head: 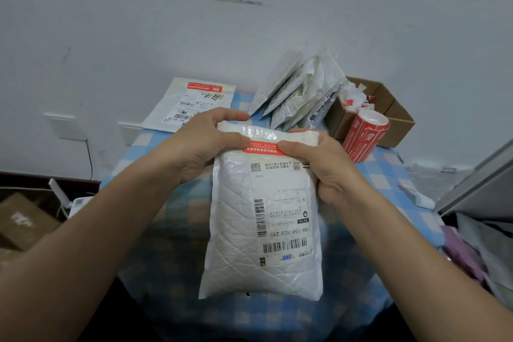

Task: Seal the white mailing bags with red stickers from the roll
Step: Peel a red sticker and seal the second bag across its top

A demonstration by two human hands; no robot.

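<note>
A white mailing bag (249, 219) with a printed shipping label is held up over the table, its folded top end away from me. A red sticker (263, 147) lies across that fold. My left hand (205, 144) grips the bag's top left corner, thumb pressing the sticker's left end. My right hand (319, 164) grips the top right corner, thumb on the sticker's right end. The red sticker roll (365, 136) stands at the right, leaning on a cardboard box.
A sealed bag (191, 103) with a red sticker lies at the back left of the blue checked table (388, 175). Several white bags (302, 89) lean on the wall. The cardboard box (388, 111) holds crumpled sticker backing. Clutter sits at the far right.
</note>
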